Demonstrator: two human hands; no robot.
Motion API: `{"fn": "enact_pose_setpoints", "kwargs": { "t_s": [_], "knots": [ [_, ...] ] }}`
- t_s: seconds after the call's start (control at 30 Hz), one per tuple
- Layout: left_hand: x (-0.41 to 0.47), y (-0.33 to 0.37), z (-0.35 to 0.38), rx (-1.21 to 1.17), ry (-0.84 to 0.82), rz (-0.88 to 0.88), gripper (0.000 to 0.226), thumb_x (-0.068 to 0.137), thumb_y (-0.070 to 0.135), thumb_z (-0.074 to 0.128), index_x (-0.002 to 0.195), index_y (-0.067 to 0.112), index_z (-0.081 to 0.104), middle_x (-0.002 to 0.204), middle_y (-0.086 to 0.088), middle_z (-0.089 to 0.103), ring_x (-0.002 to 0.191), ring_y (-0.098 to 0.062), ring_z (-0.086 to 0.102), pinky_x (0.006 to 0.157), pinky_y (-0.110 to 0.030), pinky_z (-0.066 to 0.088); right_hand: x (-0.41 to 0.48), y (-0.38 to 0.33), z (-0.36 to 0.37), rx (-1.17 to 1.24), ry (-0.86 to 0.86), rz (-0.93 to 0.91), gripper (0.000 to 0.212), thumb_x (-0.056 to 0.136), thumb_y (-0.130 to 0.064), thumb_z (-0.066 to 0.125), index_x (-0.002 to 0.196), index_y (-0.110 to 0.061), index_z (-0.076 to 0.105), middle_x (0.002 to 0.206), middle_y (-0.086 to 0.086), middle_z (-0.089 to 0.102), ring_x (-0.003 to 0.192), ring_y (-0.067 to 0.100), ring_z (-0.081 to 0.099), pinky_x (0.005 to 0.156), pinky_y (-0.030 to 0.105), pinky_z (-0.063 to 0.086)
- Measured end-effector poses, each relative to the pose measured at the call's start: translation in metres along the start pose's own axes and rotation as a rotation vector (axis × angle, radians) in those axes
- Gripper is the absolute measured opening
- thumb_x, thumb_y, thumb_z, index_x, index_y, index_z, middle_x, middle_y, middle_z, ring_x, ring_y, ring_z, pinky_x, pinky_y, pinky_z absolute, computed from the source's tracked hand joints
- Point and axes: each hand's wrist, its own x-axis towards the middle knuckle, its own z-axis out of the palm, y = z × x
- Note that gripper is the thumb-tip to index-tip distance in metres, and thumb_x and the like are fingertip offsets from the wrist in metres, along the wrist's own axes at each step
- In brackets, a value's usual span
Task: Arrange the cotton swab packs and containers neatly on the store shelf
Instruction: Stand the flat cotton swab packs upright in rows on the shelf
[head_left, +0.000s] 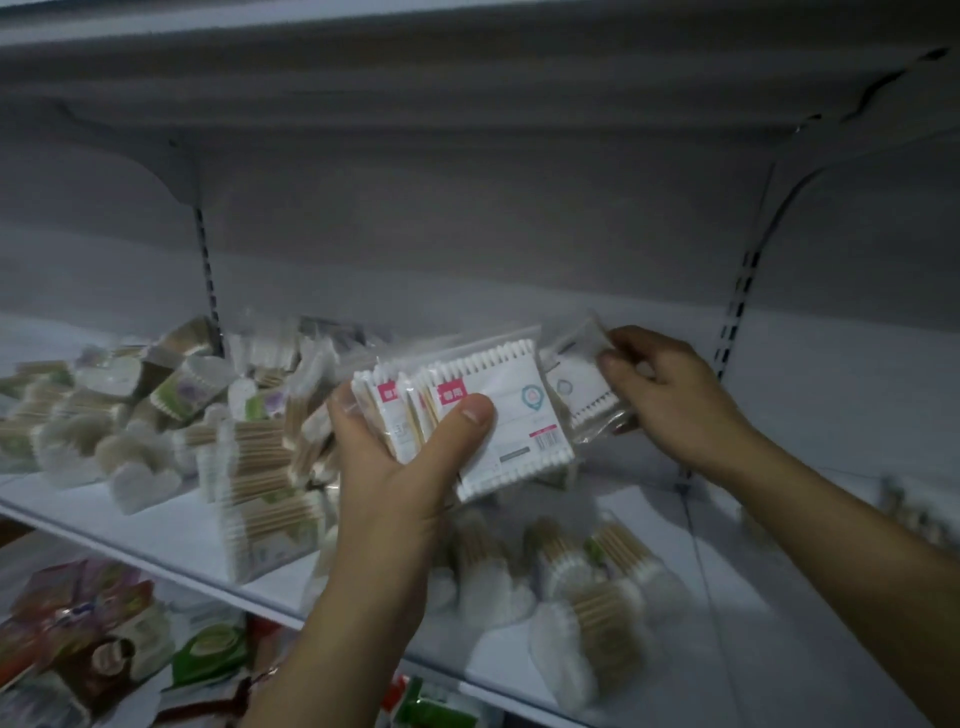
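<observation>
My left hand (410, 457) grips a small stack of flat white cotton swab packs (511, 415) with pink labels, thumb pressed on the front pack, held above the white shelf (171, 525). My right hand (670, 395) pinches another flat swab pack (576, 379) just right of the stack, behind its right edge. Loose packs of wooden-stick swabs (260, 467) lie jumbled across the shelf's left and middle. More wooden-stick packs (592, 587) lie near the front edge below my hands.
The shelf's back wall (467, 249) and an upper shelf (467, 78) close in the space. Slotted uprights (735, 306) stand at left and right. Bare shelf surface shows at the right (810, 467). Colourful packaged goods (88, 644) fill the lower shelf.
</observation>
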Motion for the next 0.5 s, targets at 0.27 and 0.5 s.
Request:
{"fn": "enact_pose_setpoints", "kwargs": {
  "t_s": [0.27,0.5],
  "knots": [
    [-0.031,-0.011,0.079,-0.037,-0.244,-0.041,0.086,0.062,0.044,0.084,0.135,0.024,0.044,0.118,-0.002,0.074,0.107,-0.029,0.074,0.093,-0.064,0.055,-0.08,0.008,-0.114,0.367,0.274,0.319,0.026,0.095,-0.022,0.069,0.119,-0.014,0.063,0.087,0.01,0.076,0.063,0.013,0.068,0.051,0.025,0.053],
    [-0.059,-0.049,0.127,0.008,-0.372,-0.075,0.088,0.06,0.047,0.085,0.136,0.024,0.046,0.119,-0.002,0.074,0.108,-0.027,0.074,0.093,-0.058,0.057,-0.124,0.015,-0.195,0.378,0.312,0.333,0.045,0.083,0.002,0.073,0.119,-0.02,0.059,0.093,0.008,0.078,0.08,0.024,0.075,0.069,0.038,0.056]
  ]
}}
